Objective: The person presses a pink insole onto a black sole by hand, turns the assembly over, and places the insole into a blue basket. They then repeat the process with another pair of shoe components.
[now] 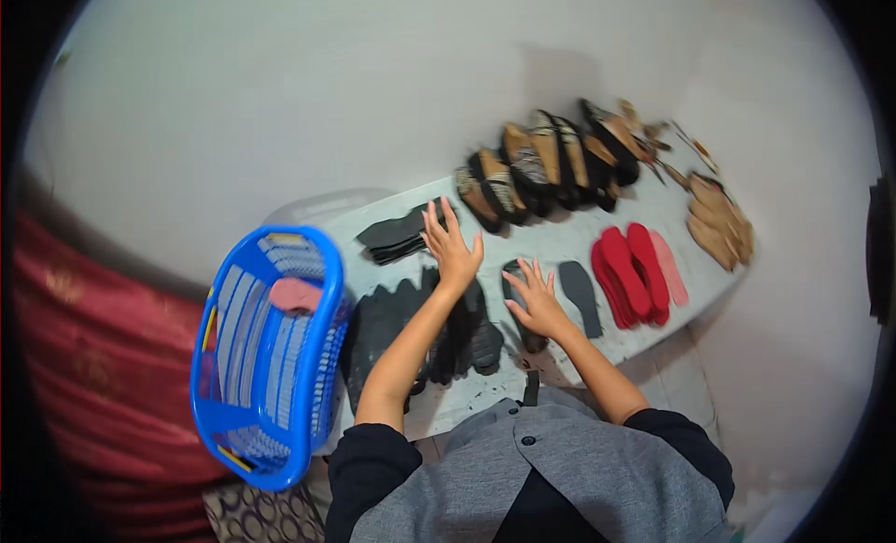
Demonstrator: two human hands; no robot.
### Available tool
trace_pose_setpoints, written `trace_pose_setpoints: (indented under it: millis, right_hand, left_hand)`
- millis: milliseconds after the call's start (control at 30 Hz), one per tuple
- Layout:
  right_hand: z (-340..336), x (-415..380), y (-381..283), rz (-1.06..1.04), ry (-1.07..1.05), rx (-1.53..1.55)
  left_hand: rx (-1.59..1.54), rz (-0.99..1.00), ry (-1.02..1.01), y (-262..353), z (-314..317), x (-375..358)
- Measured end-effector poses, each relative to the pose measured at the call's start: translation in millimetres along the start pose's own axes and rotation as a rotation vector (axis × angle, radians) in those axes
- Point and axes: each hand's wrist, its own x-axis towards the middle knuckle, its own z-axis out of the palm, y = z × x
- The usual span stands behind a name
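My left hand (453,256) reaches forward with its fingers spread, and its fingertips overlap the right end of a stack of dark shoe soles (392,233). Below its wrist a row of black soles (378,324) lies packed side by side. My right hand (539,303) has its fingers apart over a dark sole (532,341), partly hidden beneath the hand. A single dark grey sole (581,296) rests just right of that hand. Further right are red soles (621,271) in an overlapping group, with pink soles (669,269) beside them.
A blue laundry basket (305,436) with a pink piece (294,296) inside stands at the left. Several finished flat shoes (534,165) line the table's back edge by the wall. Tan soles (721,221) and thin tools (695,146) lie at the far right. A red curtain (103,356) hangs left.
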Motion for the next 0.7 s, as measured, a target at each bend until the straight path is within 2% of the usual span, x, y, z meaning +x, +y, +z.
trace_pose_setpoints:
  millis: [233,433,567,700]
  right_hand:
    - [-68.5,-105.6,92.5,0.407,0.303,-0.042]
    - [-101.4,-187.7,147.0,0.715,0.493,-0.067]
    - [-96.6,-223.2,188.3,0.848,0.541,-0.059]
    - [-88.5,-235.3,235.3,0.937,0.503,-0.095]
  left_hand:
    - [-0.193,0.27,-0.49,120.4,109.8,-98.2]
    - [-0.286,0.501,-0.828,206.4,157.1,-142.6]
    - [-0.289,0.667,-0.992,232.4,185.3,-158.3]
    - [-0.204,0.731,-1.078,234.4,214.1,-169.7]
